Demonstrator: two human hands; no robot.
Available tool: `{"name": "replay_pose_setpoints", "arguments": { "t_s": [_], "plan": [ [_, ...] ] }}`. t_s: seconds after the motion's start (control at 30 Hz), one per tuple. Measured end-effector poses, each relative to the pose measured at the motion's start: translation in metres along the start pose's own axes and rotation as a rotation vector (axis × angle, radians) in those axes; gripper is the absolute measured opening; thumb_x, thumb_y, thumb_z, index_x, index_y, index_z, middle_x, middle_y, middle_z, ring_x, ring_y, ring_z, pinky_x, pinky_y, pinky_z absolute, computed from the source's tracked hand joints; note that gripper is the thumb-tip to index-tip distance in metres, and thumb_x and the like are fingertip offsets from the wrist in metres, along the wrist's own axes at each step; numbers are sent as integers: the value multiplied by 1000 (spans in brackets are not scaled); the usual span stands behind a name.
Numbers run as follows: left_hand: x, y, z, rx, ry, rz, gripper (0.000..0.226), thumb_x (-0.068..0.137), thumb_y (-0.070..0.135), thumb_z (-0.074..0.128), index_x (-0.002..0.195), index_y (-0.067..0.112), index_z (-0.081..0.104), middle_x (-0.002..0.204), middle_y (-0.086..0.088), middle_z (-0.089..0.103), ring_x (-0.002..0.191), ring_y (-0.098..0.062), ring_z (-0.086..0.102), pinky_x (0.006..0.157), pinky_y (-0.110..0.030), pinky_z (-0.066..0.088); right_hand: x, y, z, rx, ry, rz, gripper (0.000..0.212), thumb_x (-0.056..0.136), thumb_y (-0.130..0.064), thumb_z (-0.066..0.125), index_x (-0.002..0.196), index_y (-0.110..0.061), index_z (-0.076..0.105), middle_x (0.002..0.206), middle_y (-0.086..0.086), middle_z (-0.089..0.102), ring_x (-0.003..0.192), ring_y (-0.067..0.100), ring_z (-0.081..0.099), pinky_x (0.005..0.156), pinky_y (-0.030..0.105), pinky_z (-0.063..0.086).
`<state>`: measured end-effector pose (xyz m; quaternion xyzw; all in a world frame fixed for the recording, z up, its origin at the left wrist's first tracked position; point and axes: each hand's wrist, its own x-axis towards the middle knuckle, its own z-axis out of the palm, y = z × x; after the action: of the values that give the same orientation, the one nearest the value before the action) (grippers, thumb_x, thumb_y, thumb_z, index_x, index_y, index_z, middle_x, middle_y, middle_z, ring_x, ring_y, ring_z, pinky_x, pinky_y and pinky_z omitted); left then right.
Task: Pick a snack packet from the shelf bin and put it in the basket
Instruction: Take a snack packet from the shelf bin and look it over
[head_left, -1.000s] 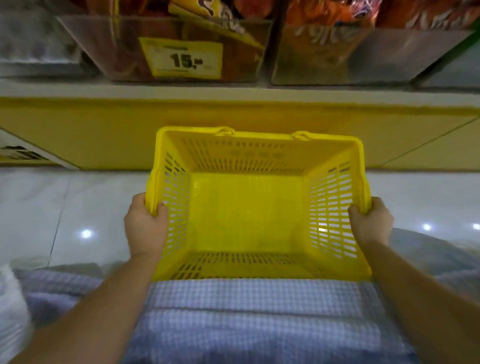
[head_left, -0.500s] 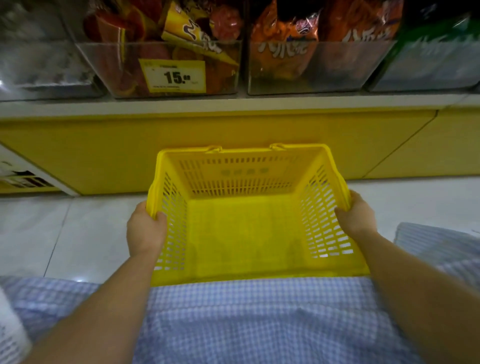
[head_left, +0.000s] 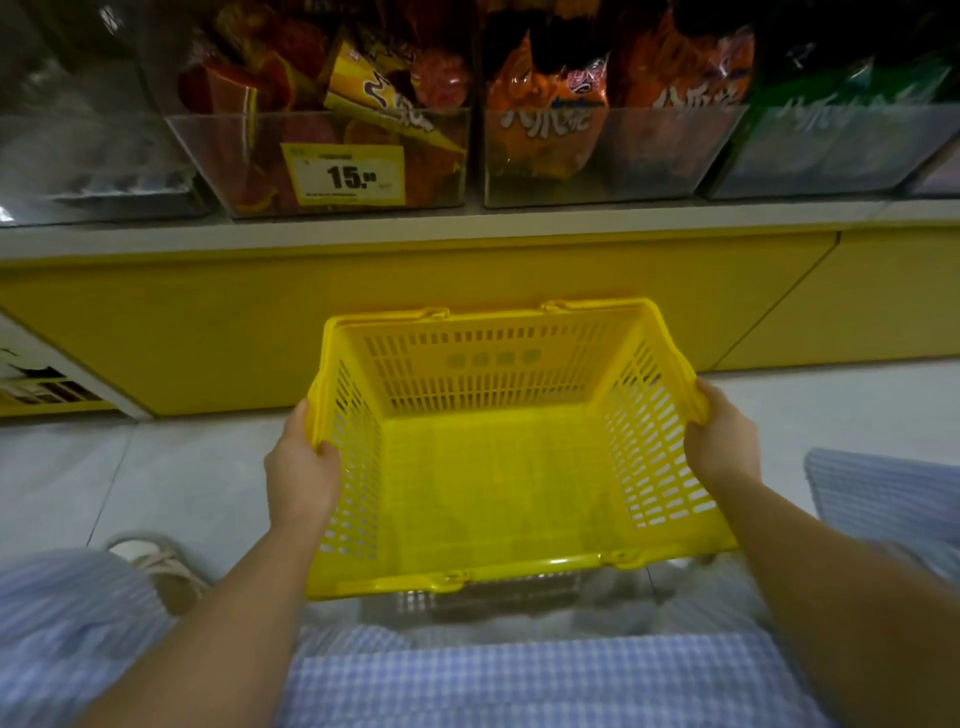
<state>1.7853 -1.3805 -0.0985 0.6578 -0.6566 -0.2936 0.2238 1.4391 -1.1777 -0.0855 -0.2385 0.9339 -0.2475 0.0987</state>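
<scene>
A yellow plastic basket (head_left: 498, 467) with slotted walls is held low over the floor, and nothing lies inside it. My left hand (head_left: 301, 473) grips its left rim and my right hand (head_left: 722, 441) grips its right rim. Above it, on the shelf, a clear bin (head_left: 332, 161) with a yellow "15" price tag holds red and yellow snack packets (head_left: 374, 93). The clear bin to its right (head_left: 649, 156) holds orange snack packets (head_left: 545, 109).
More clear bins stand at the far left (head_left: 93, 166) and far right (head_left: 831, 145), the right one with green packets. The shelf edge (head_left: 467, 223) tops a yellow base panel (head_left: 208, 332). White floor tiles (head_left: 156, 478) and a shoe (head_left: 156, 561) lie below.
The basket has moved away from my body and lower toward the floor, both hands still on its rims. The view has tilted up, showing more of the bins.
</scene>
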Motion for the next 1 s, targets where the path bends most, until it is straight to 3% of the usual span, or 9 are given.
{"name": "replay_pose_setpoints", "arguments": {
  "t_s": [0.2,0.33,0.4,0.5,0.6,0.7,0.83,1.0],
  "plan": [
    [15,6,1,96,-101,-4,56,90,3,56,144,5,42,131,-30,55,117,-46,53,95,-47,42,12,2,-9,-104,-185,8,68,88,2,53,150,-12,30,130,29,56,119,44,53,96,42,41],
    [21,47,-17,289,-174,80,56,90,20,61,142,10,44,150,-19,36,134,-39,39,105,-48,37,15,-32,-35,-154,-327,-54,82,89,-13,64,153,-7,12,145,26,42,130,40,45,99,38,37],
    [20,81,-34,256,-141,231,48,90,19,61,137,14,51,148,-14,41,131,-35,44,104,-45,40,15,-66,-58,-108,-289,-192,77,89,-16,66,151,-7,21,149,20,39,134,35,43,103,35,35],
    [18,150,-69,138,-109,457,21,91,16,59,110,22,67,120,-7,65,108,-29,61,91,-40,49,20,-134,-112,-37,-200,-422,53,90,-18,65,139,-9,48,135,15,58,122,27,56,100,31,40],
    [5,221,-124,42,22,617,15,93,24,56,90,38,60,96,8,67,89,-17,61,75,-32,49,4,-203,-182,86,-53,-622,34,92,-19,62,126,-14,62,121,7,67,109,19,61,89,22,42],
    [-3,260,-149,50,127,755,16,94,27,53,97,38,64,95,12,65,90,-16,61,72,-34,50,-10,-250,-219,103,37,-739,28,93,-19,61,120,-14,66,117,5,69,108,18,62,90,26,45],
    [-6,312,-199,-56,246,904,18,91,22,54,99,31,67,98,8,70,92,-19,65,80,-40,53,-22,-311,-276,107,152,-867,26,93,-19,60,118,-12,67,115,5,70,107,18,63,91,26,45],
    [17,353,-227,-64,413,999,18,91,20,55,101,29,67,102,7,69,91,-20,63,73,-35,49,-8,-369,-296,95,238,-952,22,93,-22,59,110,-16,71,106,3,73,100,17,66,87,29,49]
  ]
}}
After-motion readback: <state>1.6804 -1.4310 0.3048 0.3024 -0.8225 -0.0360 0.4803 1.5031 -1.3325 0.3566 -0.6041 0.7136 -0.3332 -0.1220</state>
